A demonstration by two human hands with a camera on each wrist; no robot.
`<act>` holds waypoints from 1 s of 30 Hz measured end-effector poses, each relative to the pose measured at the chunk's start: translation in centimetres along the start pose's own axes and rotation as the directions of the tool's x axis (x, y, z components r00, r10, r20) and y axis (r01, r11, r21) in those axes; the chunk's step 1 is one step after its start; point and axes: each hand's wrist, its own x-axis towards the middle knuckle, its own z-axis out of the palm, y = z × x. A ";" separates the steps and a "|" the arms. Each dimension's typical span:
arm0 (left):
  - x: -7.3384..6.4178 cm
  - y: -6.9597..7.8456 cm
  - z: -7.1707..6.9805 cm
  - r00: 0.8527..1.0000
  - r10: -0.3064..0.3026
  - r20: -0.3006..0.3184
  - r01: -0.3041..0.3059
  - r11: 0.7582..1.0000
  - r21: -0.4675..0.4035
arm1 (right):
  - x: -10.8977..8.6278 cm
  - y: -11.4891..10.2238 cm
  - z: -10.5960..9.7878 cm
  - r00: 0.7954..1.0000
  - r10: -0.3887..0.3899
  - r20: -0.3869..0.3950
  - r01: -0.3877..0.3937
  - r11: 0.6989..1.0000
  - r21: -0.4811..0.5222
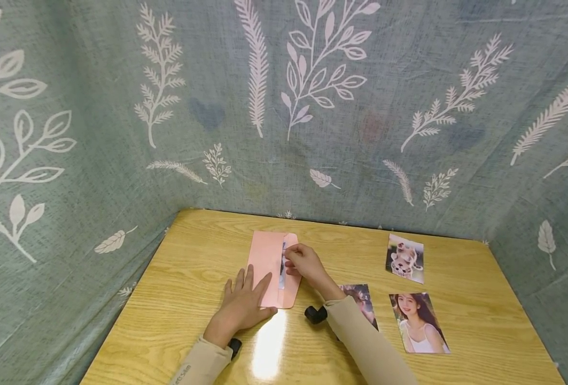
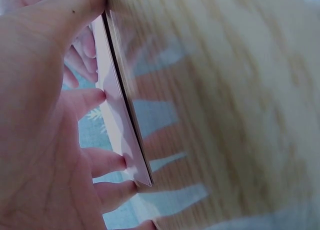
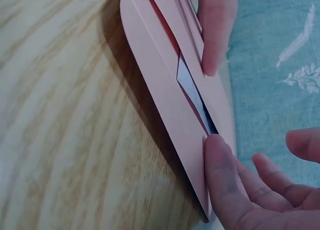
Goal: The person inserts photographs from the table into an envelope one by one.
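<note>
Card mostly hidden in envelope, photo part-covered

A pink paper envelope lies flat just below the centre of the head view, its flap opened out to the right. In its mouth sits a photo – mostly inside, only a narrow strip showing along the opening. The left hand, fingers spread, touches the envelope's lower left part; the right hand pinches the photo near the strip's upper end.
</note>
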 end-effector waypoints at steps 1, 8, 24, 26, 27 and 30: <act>0.0 0.0 0.0 1.000 0.000 0.001 0.000 1.000 -0.004 | 0.0 0.0 0.1 1.000 -0.002 0.000 0.002 1.000 0.002; 0.0 0.1 -0.1 1.000 0.000 0.008 0.000 1.000 -0.004 | 0.0 0.2 0.3 1.000 0.003 -0.020 -0.003 1.000 -0.004; 0.0 0.1 -0.1 1.000 -0.005 0.024 0.005 1.000 -0.003 | -1.4 -0.8 -1.0 0.997 -0.078 0.029 0.082 0.981 -0.176; 0.0 0.2 -0.1 1.000 -0.006 0.028 0.006 1.000 -0.005 | -1.9 -1.0 -1.7 0.992 -0.124 0.032 0.128 0.957 -0.261; 0.0 0.2 -0.1 1.000 -0.007 0.030 0.007 1.000 -0.009 | -2.3 -1.3 -2.0 0.988 -0.148 0.039 0.153 0.944 -0.294; 0.1 0.2 -0.1 0.999 -0.009 0.033 0.009 1.000 -0.017 | -3.2 -1.7 -3.0 0.975 -0.215 0.047 0.217 0.901 -0.375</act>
